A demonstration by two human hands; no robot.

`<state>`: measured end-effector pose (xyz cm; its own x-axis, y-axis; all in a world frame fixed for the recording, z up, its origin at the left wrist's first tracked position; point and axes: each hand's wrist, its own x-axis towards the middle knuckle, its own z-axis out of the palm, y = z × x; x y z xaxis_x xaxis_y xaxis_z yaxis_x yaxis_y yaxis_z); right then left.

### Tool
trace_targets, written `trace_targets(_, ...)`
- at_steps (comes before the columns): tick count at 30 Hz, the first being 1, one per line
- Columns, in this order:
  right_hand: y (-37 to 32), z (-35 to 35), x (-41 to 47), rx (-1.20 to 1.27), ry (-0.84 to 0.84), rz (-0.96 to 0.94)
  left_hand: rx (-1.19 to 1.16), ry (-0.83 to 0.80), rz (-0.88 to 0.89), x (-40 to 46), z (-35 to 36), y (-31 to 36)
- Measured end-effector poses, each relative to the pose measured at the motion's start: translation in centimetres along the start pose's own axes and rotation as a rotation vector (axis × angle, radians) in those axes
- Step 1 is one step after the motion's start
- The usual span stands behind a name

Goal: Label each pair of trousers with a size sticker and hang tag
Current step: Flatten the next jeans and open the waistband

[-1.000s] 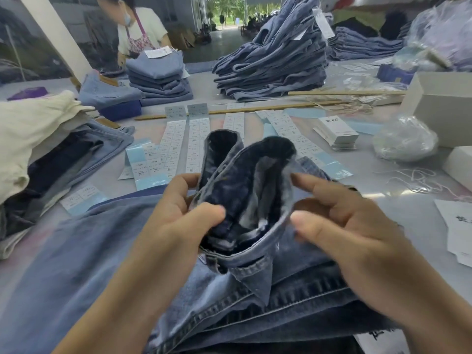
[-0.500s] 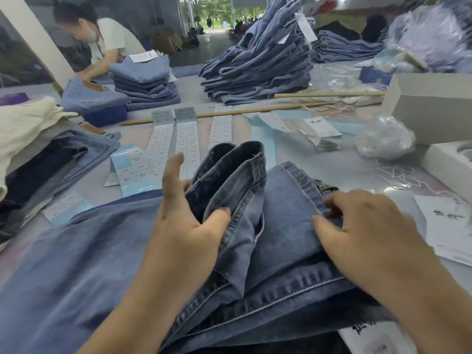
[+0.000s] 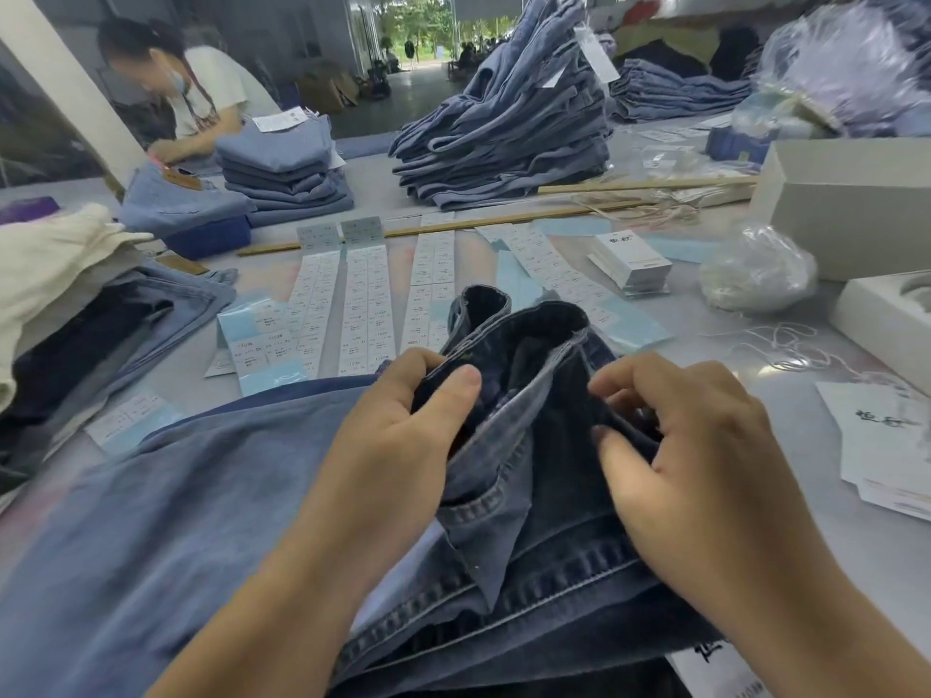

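Left hand (image 3: 403,425) grips raised jeans waistband (image 3: 509,355), thumb on top. Right hand (image 3: 670,445) fingers curled into waistband opening. Size sticker strips (image 3: 365,304) on table (image 3: 705,355) just beyond.

The left hand (image 3: 398,445) hides its fingertips behind the raised waistband of the trousers (image 3: 524,445); the right hand (image 3: 690,460) curls its fingertips into the fold, out of sight. Print on the sticker strips (image 3: 365,304) is too small to read. The white box (image 3: 856,204) and the hang tags (image 3: 886,445) run off the right edge
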<state>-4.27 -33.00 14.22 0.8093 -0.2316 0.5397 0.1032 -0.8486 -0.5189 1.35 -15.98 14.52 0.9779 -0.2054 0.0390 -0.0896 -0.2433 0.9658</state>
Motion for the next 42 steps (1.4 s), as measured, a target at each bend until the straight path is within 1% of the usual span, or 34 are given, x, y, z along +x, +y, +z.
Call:
trace_targets(2,-0.1,0.2,-0.6,0.041,0.039,-0.023,-0.076,-0.044,-0.027,0.2,0.1,0.1)
trace_targets(3,-0.5,0.1,-0.7,0.050,0.032,0.011,-0.128,-0.061,-0.038,0.2,0.3,0.1)
trace_targets(5,-0.8,-0.1,-0.8,0.088,-0.043,0.088,-0.186,-0.099,-0.036,0.2,0.6,0.0)
trace_targets(7,-1.0,-0.2,-0.5,0.044,-0.143,0.151,-0.180,-0.115,-0.002,0.3,0.7,-0.1)
trace_targets(10,-0.9,0.1,-0.2,-0.116,-0.233,0.161,-0.276,-0.020,0.018,0.7,0.0,0.4)
trace_targets(12,-0.7,0.4,-0.2,-0.152,-0.244,0.127,-0.332,0.056,0.044,1.1,-1.1,0.7)
trace_targets(14,-0.5,0.4,-0.4,-0.060,-0.172,0.102,-0.284,0.065,0.060,1.4,-1.2,0.8)
trace_targets(16,-0.5,0.0,-0.3,0.081,-0.036,0.057,-0.161,-0.010,0.017,1.0,-0.5,0.7)
trace_targets(17,-0.6,-0.2,-0.3,0.118,-0.001,0.017,-0.102,-0.055,0.038,0.4,-0.1,0.6)
trace_targets(18,-0.8,-0.4,-0.1,0.114,0.003,-0.025,-0.042,-0.094,0.126,-0.3,0.2,0.6)
trace_targets(20,-0.7,-0.9,0.4,0.050,-0.070,-0.165,0.039,-0.135,0.311,-1.7,0.2,0.8)
trace_targets(22,-0.3,-1.1,1.0,0.021,-0.180,-0.258,0.034,-0.151,0.362,-2.5,-0.1,0.8)
trace_targets(24,0.2,-1.3,1.7,0.014,-0.250,-0.272,0.063,-0.110,0.331,-2.5,-0.3,0.7)
trace_targets(25,0.5,-1.4,2.0,0.011,-0.257,-0.271,0.079,-0.071,0.296,-2.4,-0.4,0.7)
trace_targets(28,1.2,-1.4,2.3,0.037,-0.202,-0.247,0.156,0.061,0.181,-2.1,-1.0,0.3)
trace_targets(30,1.4,-1.3,2.0,0.051,-0.149,-0.218,0.215,0.090,0.104,-1.9,-1.4,0.0)
trace_targets(34,2.0,-1.1,1.1,0.103,-0.109,-0.065,0.199,0.037,-0.056,-1.9,-1.5,-0.7)
trace_targets(37,2.3,-1.0,0.8,0.062,-0.114,-0.064,0.195,0.000,-0.135,-1.7,-1.4,-1.0)
trace_targets(40,1.6,-1.6,0.9,0.031,-0.143,-0.146,0.004,-0.091,-0.187,-1.5,-1.0,-0.7)
trace_targets(42,0.8,-2.3,0.9,0.099,-0.207,-0.188,-0.194,-0.153,-0.177,-1.6,-1.0,-0.3)
